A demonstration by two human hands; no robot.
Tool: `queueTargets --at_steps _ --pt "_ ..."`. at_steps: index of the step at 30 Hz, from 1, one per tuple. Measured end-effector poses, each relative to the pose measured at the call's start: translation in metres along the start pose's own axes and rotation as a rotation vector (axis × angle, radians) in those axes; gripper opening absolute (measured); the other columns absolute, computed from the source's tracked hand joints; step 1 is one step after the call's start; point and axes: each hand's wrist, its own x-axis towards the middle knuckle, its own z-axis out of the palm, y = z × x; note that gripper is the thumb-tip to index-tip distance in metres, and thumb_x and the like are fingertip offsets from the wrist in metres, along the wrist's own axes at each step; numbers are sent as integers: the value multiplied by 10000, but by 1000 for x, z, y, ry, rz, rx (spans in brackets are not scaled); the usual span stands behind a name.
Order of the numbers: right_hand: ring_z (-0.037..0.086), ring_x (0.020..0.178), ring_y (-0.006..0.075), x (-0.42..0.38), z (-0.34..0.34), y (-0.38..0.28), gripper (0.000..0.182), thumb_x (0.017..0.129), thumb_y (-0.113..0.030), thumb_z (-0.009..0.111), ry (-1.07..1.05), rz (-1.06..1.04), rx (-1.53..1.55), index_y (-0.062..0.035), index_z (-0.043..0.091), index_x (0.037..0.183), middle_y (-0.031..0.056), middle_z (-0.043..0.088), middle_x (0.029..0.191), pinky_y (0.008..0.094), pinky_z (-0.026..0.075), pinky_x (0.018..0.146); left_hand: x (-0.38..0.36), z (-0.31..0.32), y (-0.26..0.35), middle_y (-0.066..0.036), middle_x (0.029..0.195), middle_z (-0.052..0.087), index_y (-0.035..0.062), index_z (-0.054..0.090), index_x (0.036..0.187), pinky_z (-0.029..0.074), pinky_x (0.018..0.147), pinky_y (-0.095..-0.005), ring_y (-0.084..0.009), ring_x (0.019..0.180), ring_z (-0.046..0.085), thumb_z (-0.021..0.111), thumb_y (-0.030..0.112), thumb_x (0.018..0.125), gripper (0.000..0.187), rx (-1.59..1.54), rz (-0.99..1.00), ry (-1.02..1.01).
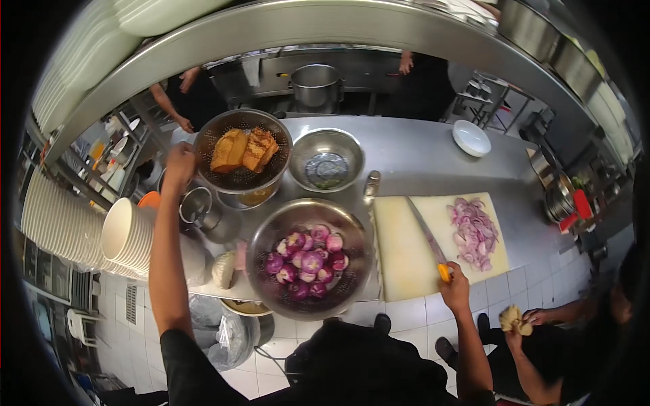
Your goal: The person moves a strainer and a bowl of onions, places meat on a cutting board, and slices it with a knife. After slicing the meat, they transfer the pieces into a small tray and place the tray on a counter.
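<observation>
My left hand [181, 164] is closed on the rim of a perforated metal colander [205, 177], which holds two browned chunks of food [230, 150]. In my right hand [455, 287] is a knife [428, 233] with a yellow handle, its blade lying over the white cutting board [399, 271]. Sliced purple onions [475, 233] are heaped on the board's right side. Whole peeled onions [311, 262] sit in a large metal bowl [261, 233] between my arms. Behind it stands a smaller metal bowl [359, 159] with a little something green at its bottom.
A white bowl [472, 139] is at the back right of the steel counter [406, 155]. Stacked white containers [125, 233] and a metal pitcher [198, 206] stand at left. A co-worker's hands [525, 321] hold something tan at lower right. Two people stand across the counter. A shelf edge runs overhead.
</observation>
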Motion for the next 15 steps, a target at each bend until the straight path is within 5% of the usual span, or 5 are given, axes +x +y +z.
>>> queueTargets --at_steps 9,13,14,15 --pt "686 923 464 11 -11 4 444 873 -51 624 -46 -72 59 -55 580 1316 272 710 997 490 547 805 -139 107 130 -63 740 615 21 616 1047 486 507 -307 -159 595 601 679 52 779 278 113 40 -370" --pt "683 771 318 26 -6 37 492 919 -84 632 -32 -143 171 -39 551 1402 223 703 966 403 541 721 -193 195 141 -70 759 639 21 621 1030 468 512 -362 -179 602 609 675 77 790 252 127 97 -484" --pt "673 770 295 29 -11 35 492 928 -86 629 -72 -90 203 -37 548 1411 204 703 973 393 540 722 -187 225 121 -187 804 675 -25 635 1003 563 762 -451 -341 804 721 706 102 763 280 223 213 -494" --pt "664 769 271 29 -14 34 492 937 -89 626 -112 -30 233 -35 545 1420 184 703 980 383 539 723 -209 236 144 -252 883 700 -23 656 992 537 836 -497 -434 922 708 690 99 753 270 251 244 -463"
